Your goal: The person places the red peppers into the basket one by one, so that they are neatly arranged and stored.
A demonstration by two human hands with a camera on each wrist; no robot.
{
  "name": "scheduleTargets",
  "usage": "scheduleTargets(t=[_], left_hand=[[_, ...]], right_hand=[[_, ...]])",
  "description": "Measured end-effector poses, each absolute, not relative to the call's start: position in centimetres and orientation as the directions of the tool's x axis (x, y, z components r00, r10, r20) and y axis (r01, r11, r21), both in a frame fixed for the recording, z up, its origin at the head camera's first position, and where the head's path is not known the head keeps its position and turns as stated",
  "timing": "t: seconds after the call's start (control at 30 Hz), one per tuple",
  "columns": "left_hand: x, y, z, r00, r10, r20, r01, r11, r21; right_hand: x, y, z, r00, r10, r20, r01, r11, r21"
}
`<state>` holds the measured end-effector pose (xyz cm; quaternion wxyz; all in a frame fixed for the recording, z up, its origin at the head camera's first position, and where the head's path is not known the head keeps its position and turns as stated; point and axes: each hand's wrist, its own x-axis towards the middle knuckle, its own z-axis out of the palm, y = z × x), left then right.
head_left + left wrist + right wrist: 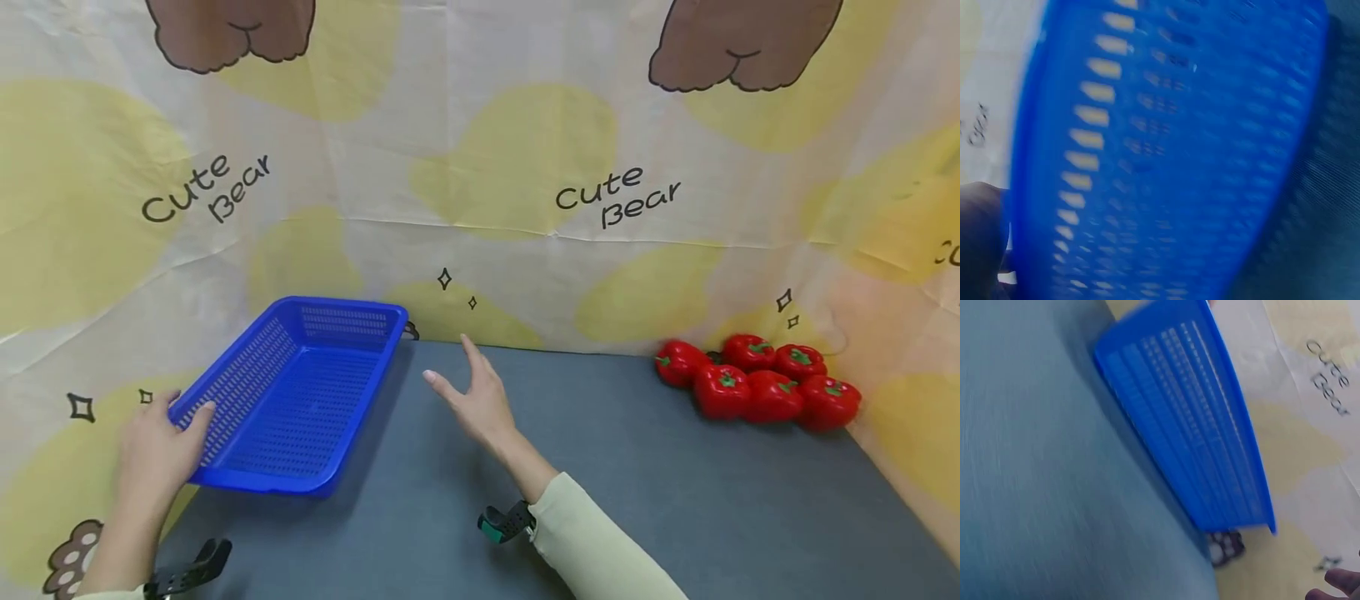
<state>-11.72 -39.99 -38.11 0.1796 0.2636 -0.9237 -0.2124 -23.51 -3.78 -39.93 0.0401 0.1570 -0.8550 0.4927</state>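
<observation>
A shallow blue plastic basket (315, 367) with slotted sides stands at the left of the table, near the back wall. My left hand (157, 450) holds its left rim, the thumb over the inner side and the fingers outside, mostly hidden. Close up in the left wrist view, the basket (1166, 150) is blurred, with part of the left hand (982, 231) at its edge. My right hand (480, 400) hovers to the right of the basket, thumb and forefinger spread, holding nothing. From the right wrist, the basket's side (1179, 419) shows, and fingertips (1341, 581) appear in the lower corner.
Several red bell peppers (772, 396) with green stems sit bunched at the back right of the grey table (600, 467). A patterned cloth (510, 167) with bear prints hangs behind and along both sides. Each wrist wears a black strap.
</observation>
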Motion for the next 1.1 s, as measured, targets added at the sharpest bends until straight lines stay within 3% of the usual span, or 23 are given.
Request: scheduleTargets(t=[0.2,0.37,0.63,0.83,1.1], left_hand=[[-11.3,-41.7,-39.3,-0.776,-0.619,0.120,-0.483,0.705,0.519],[-11.4,-42.1,-39.0,-0.804,-0.588,0.083,-0.495,0.741,0.454],[-11.4,-41.4,-39.1,-0.775,-0.627,0.074,-0.541,0.720,0.435],[-11.5,-41.2,-39.4,-0.768,-0.638,0.065,-0.550,0.707,0.444],[-11.7,-40.4,-39.4,-0.774,-0.630,0.064,-0.537,0.707,0.460]], right_hand=[[-21.6,-8.0,-41.4,-0.938,-0.301,0.170,-0.293,0.430,-0.854],[-20.4,-11.2,-42.6,-0.933,-0.344,0.104,-0.246,0.399,-0.883],[-18.6,-15.2,-43.4,-0.944,-0.328,0.027,-0.108,0.231,-0.967],[-18.3,-16.1,-43.5,-0.962,-0.272,0.034,-0.091,0.198,-0.976],[-18.5,-15.1,-43.7,-0.955,-0.293,0.052,-0.108,0.176,-0.979]])
